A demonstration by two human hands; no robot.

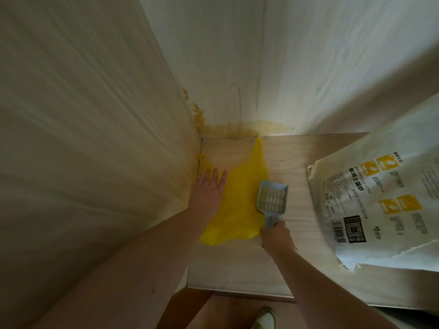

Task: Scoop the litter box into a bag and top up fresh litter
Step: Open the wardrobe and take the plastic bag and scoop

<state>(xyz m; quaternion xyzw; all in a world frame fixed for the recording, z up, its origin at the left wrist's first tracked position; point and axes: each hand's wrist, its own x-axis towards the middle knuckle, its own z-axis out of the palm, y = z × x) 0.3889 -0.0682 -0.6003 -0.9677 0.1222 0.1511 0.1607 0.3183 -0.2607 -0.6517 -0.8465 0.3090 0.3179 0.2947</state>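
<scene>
Overhead, large white paper litter sack (380,203) at right, torn along edges, yellow icon squares, black barcode and QR block; print blurred, unreadable. Flat yellow plastic bag (240,198) with two loop handles lies on pale wood-grain floor panel (237,264) in corner; contents not visible. Left hand (209,188) spread flat, fingers straight, pressing bag's left edge. Right hand (276,236) grips handle of pale blue slotted litter scoop (272,195), scoop resting on bag. Pale walls (95,115), yellowish stain at corner. Shoe (264,319) on brown floor below.
</scene>
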